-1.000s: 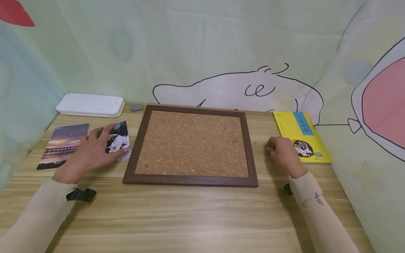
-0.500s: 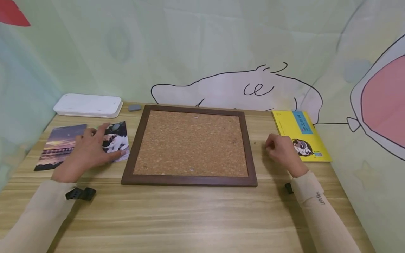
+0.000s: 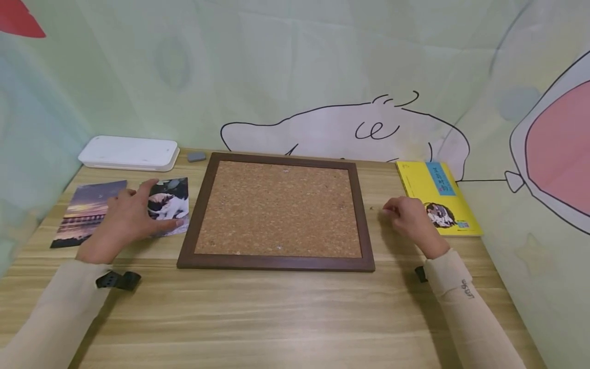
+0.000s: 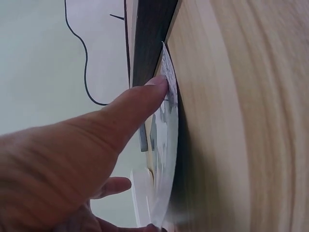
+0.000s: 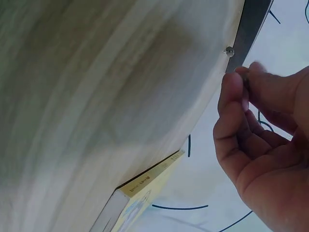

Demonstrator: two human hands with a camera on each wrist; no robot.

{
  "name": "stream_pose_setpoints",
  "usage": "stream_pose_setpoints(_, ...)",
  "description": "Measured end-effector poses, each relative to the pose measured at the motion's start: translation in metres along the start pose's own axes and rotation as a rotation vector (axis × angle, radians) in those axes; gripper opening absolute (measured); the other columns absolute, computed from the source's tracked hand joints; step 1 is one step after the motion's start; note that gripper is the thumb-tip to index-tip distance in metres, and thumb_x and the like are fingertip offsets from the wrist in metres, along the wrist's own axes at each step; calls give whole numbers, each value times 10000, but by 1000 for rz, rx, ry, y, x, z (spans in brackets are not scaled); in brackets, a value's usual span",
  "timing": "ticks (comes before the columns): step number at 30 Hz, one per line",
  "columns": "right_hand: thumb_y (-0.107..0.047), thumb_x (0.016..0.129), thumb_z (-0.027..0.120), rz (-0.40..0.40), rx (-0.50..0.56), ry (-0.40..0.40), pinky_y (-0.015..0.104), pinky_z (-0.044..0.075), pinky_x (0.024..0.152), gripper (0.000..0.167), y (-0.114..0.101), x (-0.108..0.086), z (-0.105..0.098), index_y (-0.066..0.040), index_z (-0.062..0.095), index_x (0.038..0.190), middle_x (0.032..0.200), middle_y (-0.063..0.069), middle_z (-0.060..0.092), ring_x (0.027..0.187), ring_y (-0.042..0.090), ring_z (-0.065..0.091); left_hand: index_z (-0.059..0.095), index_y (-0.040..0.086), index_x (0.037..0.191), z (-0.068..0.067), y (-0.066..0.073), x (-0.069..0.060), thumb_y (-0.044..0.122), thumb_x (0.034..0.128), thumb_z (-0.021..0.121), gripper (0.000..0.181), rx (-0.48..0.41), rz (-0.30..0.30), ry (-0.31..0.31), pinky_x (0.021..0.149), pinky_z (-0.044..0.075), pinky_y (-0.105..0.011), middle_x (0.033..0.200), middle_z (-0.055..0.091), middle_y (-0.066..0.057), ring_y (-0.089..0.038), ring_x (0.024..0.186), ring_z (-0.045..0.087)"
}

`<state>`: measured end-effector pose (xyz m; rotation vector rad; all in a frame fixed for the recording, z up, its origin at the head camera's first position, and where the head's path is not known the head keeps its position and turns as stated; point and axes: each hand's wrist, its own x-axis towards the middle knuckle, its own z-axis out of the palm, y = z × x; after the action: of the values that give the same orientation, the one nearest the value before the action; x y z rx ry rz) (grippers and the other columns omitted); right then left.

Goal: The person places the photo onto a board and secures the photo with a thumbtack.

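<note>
My left hand [image 3: 126, 218] spans a photo of a white-and-brown animal [image 3: 175, 205], thumb on its lower right and fingers at its far left side. In the left wrist view the photo [image 4: 165, 140] bows between thumb and fingers, its near edge off the table. A sunset photo [image 3: 89, 210] lies partly behind this hand. Beside the yellow book, my right hand [image 3: 412, 220] pinches a small dark thing [image 5: 245, 81], mostly hidden by thumb and forefinger. A thumbtack [image 5: 229, 51] lies on the table near those fingertips. Between the hands lies a brown-framed cork board [image 3: 281, 210].
At the back left stand a white case [image 3: 129, 152] and a small grey block [image 3: 196, 157]. The yellow book [image 3: 444, 200] lies by the right edge of the wooden table [image 3: 276, 318]. A printed cloth [image 3: 295, 77] hangs behind and at the sides.
The animal photo has shifted and turned slightly to the right under my left hand, with more of it showing. My right fingertips have moved a little left, towards the thumbtack.
</note>
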<state>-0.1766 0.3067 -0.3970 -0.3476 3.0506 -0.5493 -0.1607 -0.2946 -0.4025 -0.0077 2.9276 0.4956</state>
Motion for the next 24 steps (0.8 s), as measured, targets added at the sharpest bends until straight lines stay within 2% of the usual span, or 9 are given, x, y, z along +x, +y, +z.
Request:
stream_pose_setpoints(5,-81,1038,691,-17,5,25,453,546,778,161,-3,1,1,59,761,1001,963,216,774,812,295,651,209,-68,1635,0,-3,0,553,817,884,1229,-2,20,29,989,329,-824,1456,339,-585,-764,1307,318)
stream_pose_setpoints(9,-90,1032,706,-29,24,47,413,536,750,158,-5,2,1,55,753,989,943,206,774,793,279,649,232,-65,1630,0,-7,2,529,816,890,1203,-14,27,41,1012,336,-798,1419,396,-569,-735,1284,361)
stream_pose_setpoints(16,-97,991,768,-31,75,45,290,500,666,110,-6,3,1,12,764,973,842,140,770,715,206,640,221,-46,1646,0,-11,3,507,844,878,1175,-46,24,20,984,407,-826,1415,371,-564,-725,1264,386)
stream_pose_setpoints(21,-143,982,788,-7,103,6,280,500,652,125,-8,4,1,-22,763,1002,853,128,768,702,193,634,244,-61,1626,0,-12,2,479,844,890,1149,-61,32,24,930,450,-776,1366,395,-540,-661,1202,445)
stream_pose_setpoints(24,-165,991,778,-8,111,-5,292,489,636,132,-9,3,1,-34,767,992,807,100,746,679,189,610,249,-54,1632,0,-14,3,404,873,879,1088,-90,37,30,961,433,-788,1387,384,-544,-665,1231,433)
